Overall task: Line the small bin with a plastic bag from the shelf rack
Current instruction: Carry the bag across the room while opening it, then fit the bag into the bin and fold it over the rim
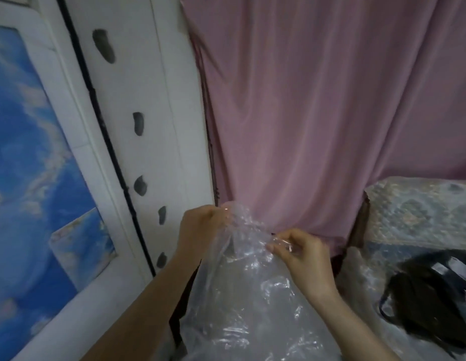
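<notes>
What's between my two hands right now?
In the head view, only the bunched top of the clear plastic bag spans the gap between the left hand and the right hand; both pinch it, with the pink curtain behind.

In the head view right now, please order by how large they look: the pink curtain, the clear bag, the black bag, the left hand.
1. Pink curtain
2. Clear bag, near the camera and cut off by the frame
3. Black bag, partly cut off
4. Left hand

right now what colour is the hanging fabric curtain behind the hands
Pink, plain and unpatterned, on the hanging fabric curtain; seen in the head view.
</notes>
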A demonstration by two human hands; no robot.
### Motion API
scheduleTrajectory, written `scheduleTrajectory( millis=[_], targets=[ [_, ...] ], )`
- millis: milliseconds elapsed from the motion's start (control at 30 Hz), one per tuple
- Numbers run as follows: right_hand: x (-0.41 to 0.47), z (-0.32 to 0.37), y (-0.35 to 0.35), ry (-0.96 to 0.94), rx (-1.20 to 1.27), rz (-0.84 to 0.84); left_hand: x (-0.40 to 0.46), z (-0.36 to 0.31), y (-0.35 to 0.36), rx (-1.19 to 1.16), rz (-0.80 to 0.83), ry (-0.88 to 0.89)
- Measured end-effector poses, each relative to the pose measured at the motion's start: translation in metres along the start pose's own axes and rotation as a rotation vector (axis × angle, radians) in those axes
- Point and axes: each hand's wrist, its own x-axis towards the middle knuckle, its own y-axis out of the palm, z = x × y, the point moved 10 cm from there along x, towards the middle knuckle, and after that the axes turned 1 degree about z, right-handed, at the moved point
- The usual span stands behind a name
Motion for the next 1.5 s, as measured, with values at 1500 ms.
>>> scheduleTrajectory(
  millis=[1500],
  targets=[
    [0.134,-0.202,0.538,-0.387,-0.091,1.554,-0.003,0.376,-0.124,0.782,-0.385,-0.993]
  ],
)
